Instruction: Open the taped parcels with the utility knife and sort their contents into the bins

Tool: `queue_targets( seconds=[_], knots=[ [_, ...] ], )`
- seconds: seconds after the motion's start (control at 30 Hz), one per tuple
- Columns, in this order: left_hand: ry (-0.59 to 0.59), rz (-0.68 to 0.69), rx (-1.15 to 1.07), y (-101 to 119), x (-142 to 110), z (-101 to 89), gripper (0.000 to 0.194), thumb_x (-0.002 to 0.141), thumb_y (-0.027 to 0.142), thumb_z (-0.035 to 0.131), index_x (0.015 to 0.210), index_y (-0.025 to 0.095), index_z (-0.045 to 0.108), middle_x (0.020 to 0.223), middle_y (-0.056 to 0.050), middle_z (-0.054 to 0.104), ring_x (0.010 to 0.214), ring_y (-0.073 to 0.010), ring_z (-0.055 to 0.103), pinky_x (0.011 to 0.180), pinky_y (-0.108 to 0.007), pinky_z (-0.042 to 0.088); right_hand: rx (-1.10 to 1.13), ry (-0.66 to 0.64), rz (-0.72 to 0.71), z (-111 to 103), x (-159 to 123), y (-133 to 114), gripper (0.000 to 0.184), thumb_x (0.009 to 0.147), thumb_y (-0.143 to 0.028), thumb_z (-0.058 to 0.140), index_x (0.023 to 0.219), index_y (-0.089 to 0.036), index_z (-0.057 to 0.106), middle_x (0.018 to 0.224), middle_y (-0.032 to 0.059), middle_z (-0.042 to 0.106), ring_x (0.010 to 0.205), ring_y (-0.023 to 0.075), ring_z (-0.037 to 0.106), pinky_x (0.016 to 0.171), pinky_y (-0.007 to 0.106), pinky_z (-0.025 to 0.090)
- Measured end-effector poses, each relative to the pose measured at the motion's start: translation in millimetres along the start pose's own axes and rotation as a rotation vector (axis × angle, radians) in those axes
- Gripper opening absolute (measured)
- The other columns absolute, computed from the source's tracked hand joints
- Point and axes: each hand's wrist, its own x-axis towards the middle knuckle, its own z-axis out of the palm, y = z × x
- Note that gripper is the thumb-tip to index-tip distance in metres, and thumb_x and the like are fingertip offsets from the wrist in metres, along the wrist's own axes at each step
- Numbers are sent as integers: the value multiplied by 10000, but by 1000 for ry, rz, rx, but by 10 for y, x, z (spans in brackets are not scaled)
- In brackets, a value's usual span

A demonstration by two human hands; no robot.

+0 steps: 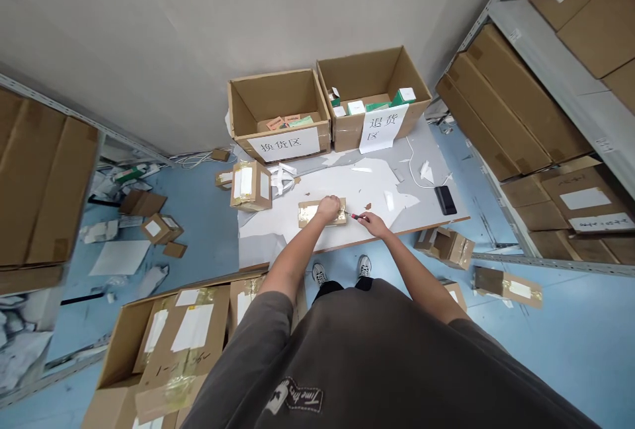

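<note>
A small flat taped cardboard parcel (308,212) lies on the white table (431,217) in front of me. My left hand (328,207) rests on top of the parcel, fingers curled over it, pressing it down. My right hand (372,222) is closed on a small red-handled cutter (355,216), whose tip points at the parcel's right end. A second taped parcel (251,185) stands at the table's left end.
Two open cartons with paper labels (280,112) (372,95) stand at the table's back, holding small boxes. A black phone (445,199) and white cable lie right. Shelves with cartons flank both sides. Parcels and paper scraps litter the blue floor; a full carton (169,343) stands left of me.
</note>
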Motion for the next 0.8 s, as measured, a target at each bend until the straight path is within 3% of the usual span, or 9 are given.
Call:
queue_targets(
  seconds=[0.13, 0.23, 0.43, 0.8],
  knots=[
    [11, 40, 8, -43, -65, 69, 532, 962, 207, 538, 1447, -2, 604, 1342, -320, 653, 1286, -397, 598, 1076, -496, 469, -299, -52, -87, -19, 48, -19, 322, 1074, -402, 601, 1309, -231, 740, 1244, 118, 735, 1191, 283, 658, 963, 350, 508],
    [17, 28, -8, -36, -79, 110, 576, 969, 217, 527, 1493, -20, 554, 1362, -343, 632, 1307, -414, 582, 1090, -520, 450, -416, -23, -119, -20, 109, -87, 364, 1105, -418, 569, 1374, -229, 725, 1298, 156, 698, 1275, 318, 595, 997, 374, 492],
    [16, -38, -17, -16, -65, 146, 621, 990, 224, 560, 1576, 53, 444, 1364, -300, 630, 1251, -391, 620, 1086, -478, 453, -554, -19, -169, -28, 183, -207, 390, 1125, -439, 532, 1395, -221, 709, 1289, 174, 668, 1236, 343, 566, 1007, 414, 467],
    [44, -57, 33, 1, -111, 285, 471, 1023, 147, 418, 1471, 60, 536, 1341, -310, 625, 1232, -400, 608, 1082, -507, 456, -626, -77, -189, -94, 212, -156, 387, 1132, -420, 511, 1403, -207, 685, 1316, 190, 687, 1293, 368, 546, 1016, 429, 457]
  ],
)
